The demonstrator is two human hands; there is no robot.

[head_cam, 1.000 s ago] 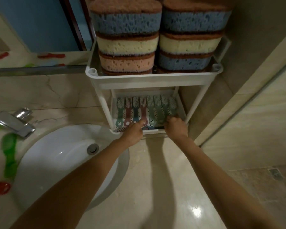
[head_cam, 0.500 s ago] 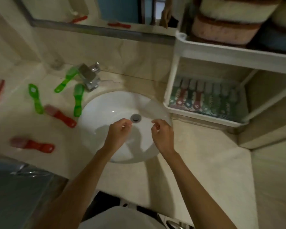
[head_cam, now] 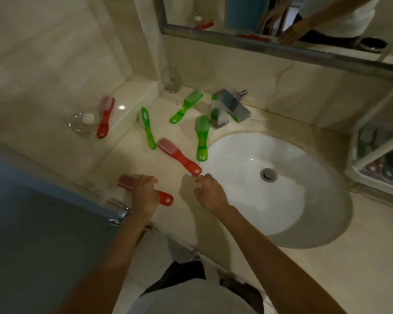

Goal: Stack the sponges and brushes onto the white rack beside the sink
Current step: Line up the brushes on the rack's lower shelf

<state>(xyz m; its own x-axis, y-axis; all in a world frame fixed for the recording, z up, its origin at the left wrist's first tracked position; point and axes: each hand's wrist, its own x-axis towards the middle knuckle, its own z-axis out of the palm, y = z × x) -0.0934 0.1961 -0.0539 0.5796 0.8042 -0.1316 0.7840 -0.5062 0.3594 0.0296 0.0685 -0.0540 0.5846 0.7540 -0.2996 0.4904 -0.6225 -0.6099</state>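
Both hands came off the white rack (head_cam: 377, 185), now at 3 o'clock. Left hand (head_cam: 144, 193) curls round the near red brush (head_cam: 125, 181) at 8 o'clock of the sink (head_cam: 293, 200), right hand (head_cam: 209, 192) loose and empty. Looks like the next load's starting.

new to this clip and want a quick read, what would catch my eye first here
Bright brushes strewn over the counter left of the sink stand out: green brushes by the faucet, red ones nearer the person. The left hand lies over the nearest red brush, grip unclear, while the right hand hovers with loosely curled fingers by the handle of another red brush at the sink's rim. The white rack shows only at the right edge.
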